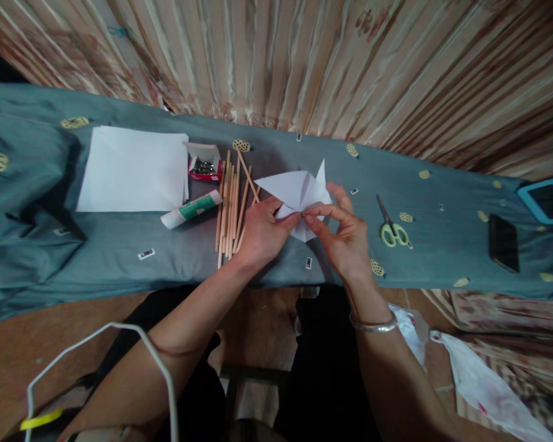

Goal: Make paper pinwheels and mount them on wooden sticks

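Observation:
A white paper pinwheel (299, 190), its corners folded in to the middle, is held just above the cloth-covered table. My left hand (265, 230) grips it from the left, thumb pressed near its centre. From the right, my right hand (343, 230) pinches thumb and index finger together at that same centre. A tiny dark metal thing, which looks like a thumbtack (303, 215), shows between those fingertips; most of it is hidden. Left of the paper lie several thin wooden sticks (229, 209). A small red and white box (204, 166) holds silver thumbtacks.
White paper sheets (133, 172) are stacked at the left, beside a green and white tube (192, 209). Green-handled scissors (393, 232) lie right of my hands. Farther right are a dark phone (504, 243) and a blue-framed device (548, 201). A pleated curtain (276, 67) hangs behind the table.

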### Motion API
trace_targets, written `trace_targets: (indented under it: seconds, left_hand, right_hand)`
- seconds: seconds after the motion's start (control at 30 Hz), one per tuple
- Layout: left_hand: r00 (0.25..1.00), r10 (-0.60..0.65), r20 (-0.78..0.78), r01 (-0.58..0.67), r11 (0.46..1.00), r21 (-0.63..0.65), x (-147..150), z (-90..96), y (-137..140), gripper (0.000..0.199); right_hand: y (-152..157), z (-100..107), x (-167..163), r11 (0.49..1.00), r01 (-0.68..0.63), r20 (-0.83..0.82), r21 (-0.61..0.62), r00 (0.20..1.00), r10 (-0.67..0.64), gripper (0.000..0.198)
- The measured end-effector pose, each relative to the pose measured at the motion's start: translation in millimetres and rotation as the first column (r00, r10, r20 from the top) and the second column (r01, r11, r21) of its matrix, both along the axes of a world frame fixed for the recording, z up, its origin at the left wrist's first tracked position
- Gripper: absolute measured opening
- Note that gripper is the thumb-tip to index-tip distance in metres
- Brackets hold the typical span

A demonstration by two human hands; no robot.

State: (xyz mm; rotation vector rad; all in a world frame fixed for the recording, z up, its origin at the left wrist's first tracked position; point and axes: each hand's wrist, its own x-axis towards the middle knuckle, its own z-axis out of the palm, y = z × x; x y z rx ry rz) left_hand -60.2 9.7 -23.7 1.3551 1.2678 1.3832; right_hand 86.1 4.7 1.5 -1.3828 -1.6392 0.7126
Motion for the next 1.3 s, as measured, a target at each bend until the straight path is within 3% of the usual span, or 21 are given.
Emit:
trace_targets:
  seconds: [0.57,0.8,1.3]
  left_hand:
    - [0.974,-0.033,-0.224,0.045,0.998,0.049,-2.9,8.2,-6.2,0.016]
    - [0.985,-0.065,-0.162,0.073,0.996,0.044,-5.9,1.4,-3.1,0.016]
    - [0.983,-0.015,-0.181,0.013,1.0,-0.013,-10.1,7.5,-1.5,0.013]
  right_hand:
    - [1.3,-5.4,2.7,1.0,-0.011,-0.025,-0.027,1.0,0.01,0.003]
    - [2.1,-5.3,2.4,0.999,-0.027,-0.05,-0.04,0.998,0.025,0.005]
    - [-0.2,-5.4,-2.0,1.0,-0.014,-0.062,0.01,0.998,0.014,0.006]
